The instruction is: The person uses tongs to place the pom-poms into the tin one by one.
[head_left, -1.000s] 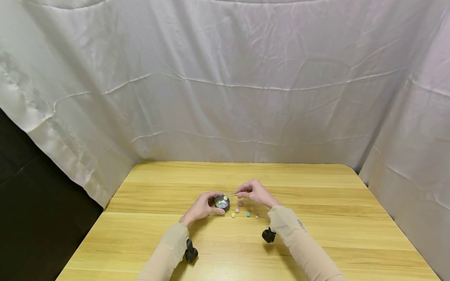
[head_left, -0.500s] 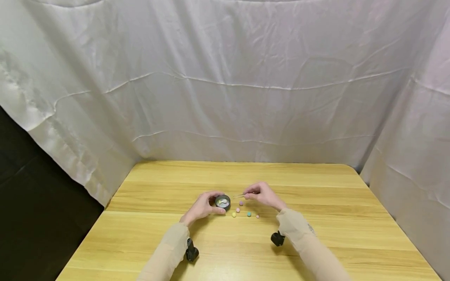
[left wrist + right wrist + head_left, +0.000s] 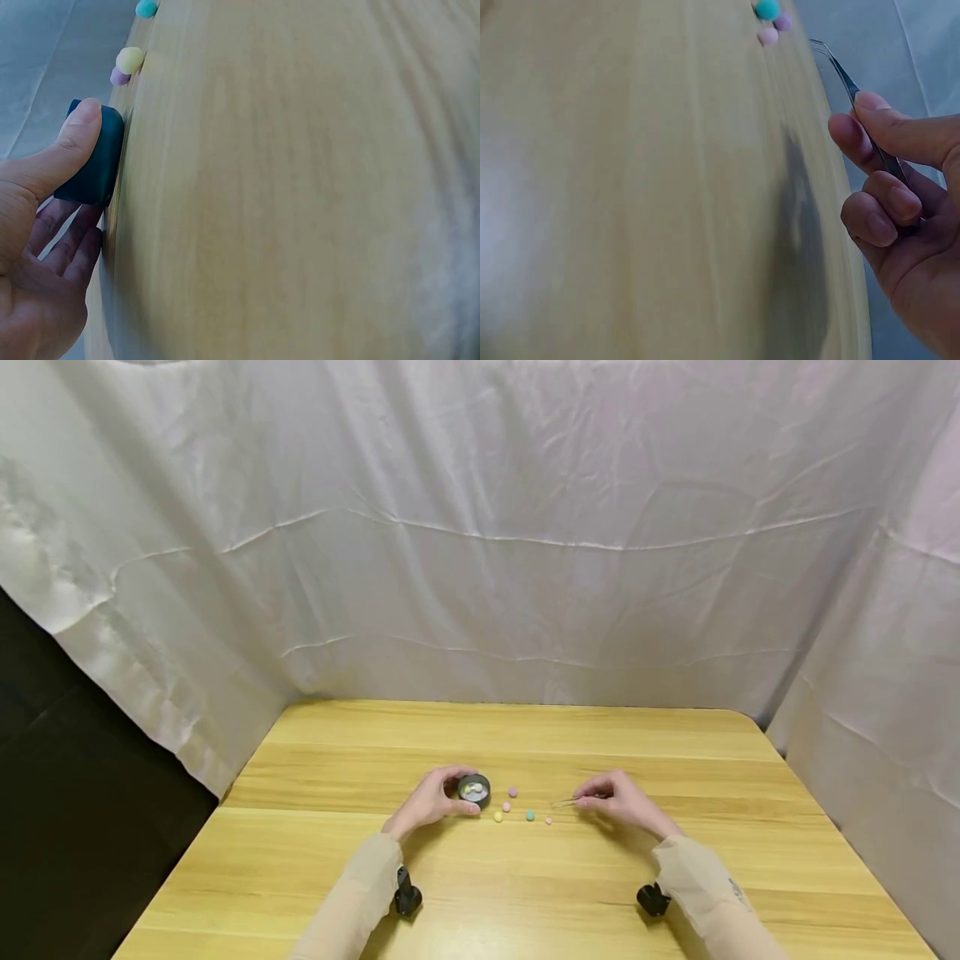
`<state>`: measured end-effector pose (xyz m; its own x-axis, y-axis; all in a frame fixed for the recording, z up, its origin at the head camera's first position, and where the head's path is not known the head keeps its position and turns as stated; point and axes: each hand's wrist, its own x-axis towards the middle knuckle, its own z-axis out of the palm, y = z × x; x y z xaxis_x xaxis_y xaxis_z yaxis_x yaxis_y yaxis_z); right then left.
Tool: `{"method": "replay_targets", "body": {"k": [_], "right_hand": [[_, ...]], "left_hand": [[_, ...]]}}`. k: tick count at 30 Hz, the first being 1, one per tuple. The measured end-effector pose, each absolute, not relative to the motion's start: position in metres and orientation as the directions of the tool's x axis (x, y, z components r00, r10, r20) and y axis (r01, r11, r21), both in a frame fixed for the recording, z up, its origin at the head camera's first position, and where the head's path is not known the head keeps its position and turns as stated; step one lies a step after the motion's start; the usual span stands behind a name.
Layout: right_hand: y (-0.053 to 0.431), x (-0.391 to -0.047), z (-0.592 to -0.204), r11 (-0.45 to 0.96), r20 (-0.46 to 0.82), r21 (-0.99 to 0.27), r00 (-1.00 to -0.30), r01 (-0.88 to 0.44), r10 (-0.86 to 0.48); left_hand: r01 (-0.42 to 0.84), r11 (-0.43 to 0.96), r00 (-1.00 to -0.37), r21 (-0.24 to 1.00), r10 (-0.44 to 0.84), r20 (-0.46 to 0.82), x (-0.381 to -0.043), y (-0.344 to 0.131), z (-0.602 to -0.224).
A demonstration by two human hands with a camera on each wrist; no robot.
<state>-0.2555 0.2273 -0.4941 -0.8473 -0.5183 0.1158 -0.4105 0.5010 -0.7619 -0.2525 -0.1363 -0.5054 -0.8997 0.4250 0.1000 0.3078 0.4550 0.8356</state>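
The left hand (image 3: 433, 799) grips a dark, round, shallow dish (image 3: 101, 161) — the right hand (image 3: 618, 802), at the dish's 3 o'clock, pinches slim, bent-tipped metal tweezers (image 3: 845, 77). Five small round pastel balls (image 3: 530, 816) lie between, at the dish's 3 to 5 o'clock.

Dark round-walled container (image 3: 96, 161): interior hidden, left wrist view; pale pieces (image 3: 477, 788) inside too small to count, head view. Slim bent-tipped metal tweezers (image 3: 844, 75): partly covered by right hand (image 3: 622, 803). Long beige sleeves (image 3: 351, 885): cropped, head view's lower edge.
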Motion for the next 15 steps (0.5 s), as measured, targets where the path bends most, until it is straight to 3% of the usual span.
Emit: {"method": "replay_targets", "body": {"k": [15], "right_hand": [[0.226, -0.242, -0.498, 0.482, 0.094, -0.787, -0.847, -0.385, -0.523]], "left_hand": [[0.312, 0.461, -0.9, 0.831, 0.423, 0.103, -0.254, -0.136, -0.507]]}}
